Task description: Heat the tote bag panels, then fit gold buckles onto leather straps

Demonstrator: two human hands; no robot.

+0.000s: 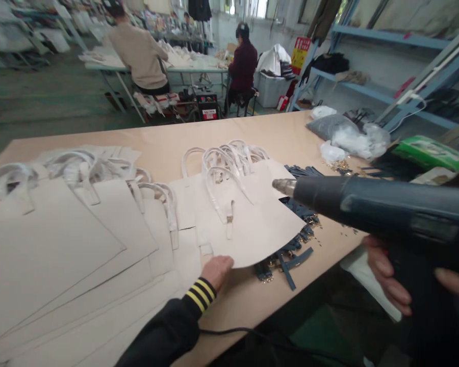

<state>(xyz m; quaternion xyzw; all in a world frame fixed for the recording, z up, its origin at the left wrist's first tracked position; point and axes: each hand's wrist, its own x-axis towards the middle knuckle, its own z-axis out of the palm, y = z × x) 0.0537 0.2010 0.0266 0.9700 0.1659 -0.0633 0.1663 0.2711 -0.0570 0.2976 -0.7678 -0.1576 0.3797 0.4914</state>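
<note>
My right hand [386, 278] is wrapped around the grip of a dark heat gun [359, 204], whose metal nozzle points left over the table. My left hand [217, 272], below a black cuff with yellow stripes, is closed on the near edge of a cream bag panel [260, 224]; the fingertips are partly hidden. On that panel lie looped handles [225, 158] and a small strap with a buckle [230, 218]. To the left, several more cream panels with handles [95, 219] overlap in a spread-out pile.
Dark straps with gold-coloured fittings [294, 265] lie right of the panel. Plastic bags [348, 135] and a green packet [430, 152] sit at the back right. A black cord [245, 330] runs along the table's near edge. Two people sit at another table [195, 63] beyond.
</note>
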